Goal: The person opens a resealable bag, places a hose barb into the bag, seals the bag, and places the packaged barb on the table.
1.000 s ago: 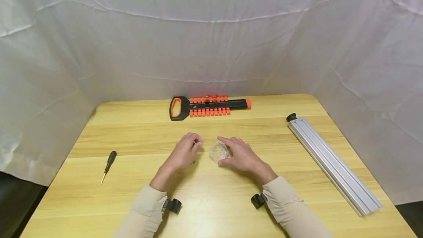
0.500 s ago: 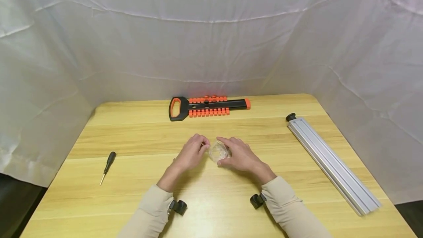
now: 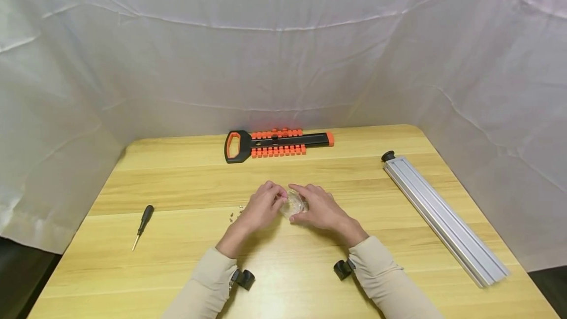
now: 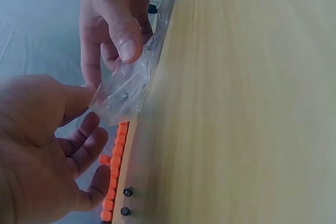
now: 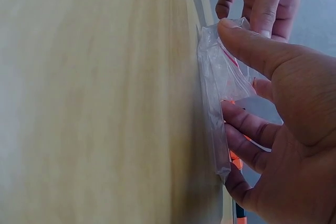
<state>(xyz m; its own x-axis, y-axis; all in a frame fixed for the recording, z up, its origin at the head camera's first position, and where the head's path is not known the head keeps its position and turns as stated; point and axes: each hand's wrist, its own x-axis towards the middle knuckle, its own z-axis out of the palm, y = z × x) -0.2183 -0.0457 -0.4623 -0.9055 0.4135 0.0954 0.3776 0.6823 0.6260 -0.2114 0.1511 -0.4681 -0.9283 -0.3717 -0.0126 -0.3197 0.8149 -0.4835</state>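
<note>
Bag (image 3: 294, 204) rests on the tabletop (image 3: 294, 265) between left hand (image 3: 261, 207), pinching its edge, and right hand (image 3: 321, 207), gripping its side. Brace with the right; work the left lightly, avoiding spillage

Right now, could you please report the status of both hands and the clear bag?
Right hand holding clear bag; left hand at bag's edge, grip unclear; small metal pieces on table beside left hand, apparently not in the way.
</note>
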